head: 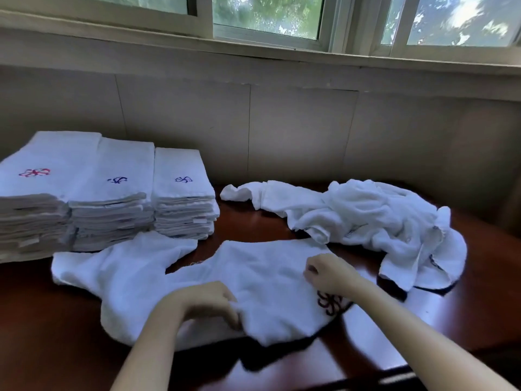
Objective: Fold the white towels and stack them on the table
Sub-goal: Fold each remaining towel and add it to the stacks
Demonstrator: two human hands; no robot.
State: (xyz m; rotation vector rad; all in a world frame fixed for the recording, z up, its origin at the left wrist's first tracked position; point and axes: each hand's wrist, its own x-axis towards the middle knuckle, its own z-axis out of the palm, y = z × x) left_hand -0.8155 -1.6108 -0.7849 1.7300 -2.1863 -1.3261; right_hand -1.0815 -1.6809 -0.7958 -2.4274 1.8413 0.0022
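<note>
A white towel (158,275) with a dark embroidered mark lies spread and rumpled across the front of the dark wooden table (56,320). My left hand (205,300) pinches a fold of it near the front edge. My right hand (329,273) grips the same towel further right, just above the embroidery. A heap of unfolded white towels (366,215) sits at the right rear. Three stacks of folded white towels (107,198) stand side by side at the left rear, each with a small embroidered mark on top.
A tiled wall and a window sill (253,49) rise right behind the table. The table's front edge (366,376) runs along the bottom right. Bare wood shows between the stacks and the heap.
</note>
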